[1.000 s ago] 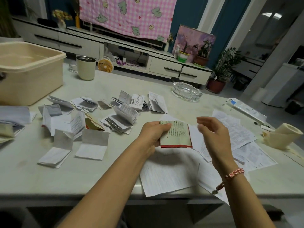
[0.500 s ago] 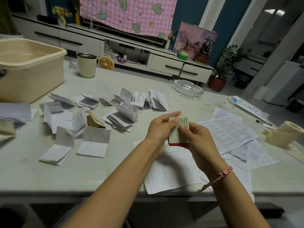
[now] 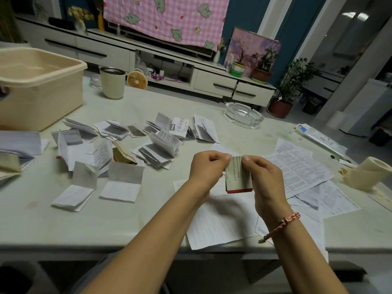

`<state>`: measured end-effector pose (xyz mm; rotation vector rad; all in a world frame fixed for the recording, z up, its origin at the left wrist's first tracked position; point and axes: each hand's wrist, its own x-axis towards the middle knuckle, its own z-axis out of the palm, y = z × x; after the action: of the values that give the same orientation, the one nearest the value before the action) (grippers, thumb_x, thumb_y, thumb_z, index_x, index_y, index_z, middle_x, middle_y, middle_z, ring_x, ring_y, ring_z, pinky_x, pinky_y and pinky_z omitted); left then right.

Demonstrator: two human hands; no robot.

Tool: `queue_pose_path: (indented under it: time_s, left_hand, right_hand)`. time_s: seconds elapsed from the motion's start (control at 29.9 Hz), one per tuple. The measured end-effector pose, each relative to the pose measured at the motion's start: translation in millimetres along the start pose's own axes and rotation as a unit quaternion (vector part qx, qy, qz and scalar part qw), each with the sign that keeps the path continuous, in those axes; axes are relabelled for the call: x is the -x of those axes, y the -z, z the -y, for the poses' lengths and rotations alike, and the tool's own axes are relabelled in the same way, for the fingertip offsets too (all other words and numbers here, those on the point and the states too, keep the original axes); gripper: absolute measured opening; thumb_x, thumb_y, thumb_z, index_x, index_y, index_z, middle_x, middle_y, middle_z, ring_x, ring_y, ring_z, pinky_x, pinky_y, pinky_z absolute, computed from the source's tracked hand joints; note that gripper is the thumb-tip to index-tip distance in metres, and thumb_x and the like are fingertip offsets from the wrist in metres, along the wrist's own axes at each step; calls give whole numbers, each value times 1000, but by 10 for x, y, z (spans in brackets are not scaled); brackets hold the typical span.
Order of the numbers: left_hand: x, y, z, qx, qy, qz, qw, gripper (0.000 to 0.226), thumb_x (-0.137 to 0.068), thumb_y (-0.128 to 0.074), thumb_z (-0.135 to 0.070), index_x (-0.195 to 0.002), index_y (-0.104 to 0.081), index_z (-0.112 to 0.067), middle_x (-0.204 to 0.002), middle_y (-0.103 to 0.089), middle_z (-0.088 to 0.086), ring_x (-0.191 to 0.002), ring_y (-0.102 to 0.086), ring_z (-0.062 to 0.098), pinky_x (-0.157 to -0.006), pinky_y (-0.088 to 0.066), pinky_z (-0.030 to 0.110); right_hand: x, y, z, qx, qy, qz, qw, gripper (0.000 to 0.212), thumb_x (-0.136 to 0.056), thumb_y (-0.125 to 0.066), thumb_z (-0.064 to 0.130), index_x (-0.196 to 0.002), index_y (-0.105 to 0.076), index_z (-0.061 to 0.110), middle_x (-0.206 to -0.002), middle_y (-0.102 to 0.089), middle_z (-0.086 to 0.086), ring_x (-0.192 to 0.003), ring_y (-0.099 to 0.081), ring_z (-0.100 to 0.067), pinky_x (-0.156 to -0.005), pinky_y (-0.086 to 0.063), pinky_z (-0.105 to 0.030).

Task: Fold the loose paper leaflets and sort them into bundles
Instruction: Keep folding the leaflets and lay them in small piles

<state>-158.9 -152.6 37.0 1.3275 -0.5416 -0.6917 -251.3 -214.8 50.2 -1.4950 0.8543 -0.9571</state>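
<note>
left hand (image 3: 209, 168) + right hand (image 3: 265, 179) | pinch folded leaflet (image 3: 237, 177) | above table (image 3: 42, 219)

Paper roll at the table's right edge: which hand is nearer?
Right. The right hand grips the folded leaflet, with the paper roll off to its right across the flat sheets. The left hand pinches the leaflet's other edge, farther left.

- White folded leaflet (image 3: 179, 127), upper middle of the frame, shows large black characters "乙酰半胱"; the rest is cut off.
- Red-edged leaflet (image 3: 237, 177), centre, carries columns of characters too small to read.
- Flat sheets (image 3: 301, 172), right, bear illegible fine print.
</note>
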Motion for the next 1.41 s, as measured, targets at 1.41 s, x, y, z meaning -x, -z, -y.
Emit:
queue_pose_path:
  time_s: [1.41]
  left_hand:
    - [-176,415,-116,-146,-42,-332,931,30,-98,-39,-24,-112,-63,-13,-118,-60,6,-111,-51,26,-84,-38,31]
  right_hand:
    - [-9,-763,-113,-77,-169,125,975,16,-85,-59,-3,-100,-58,1,-63,-58,-6,-48,-51,-10,-44,-42,-16]
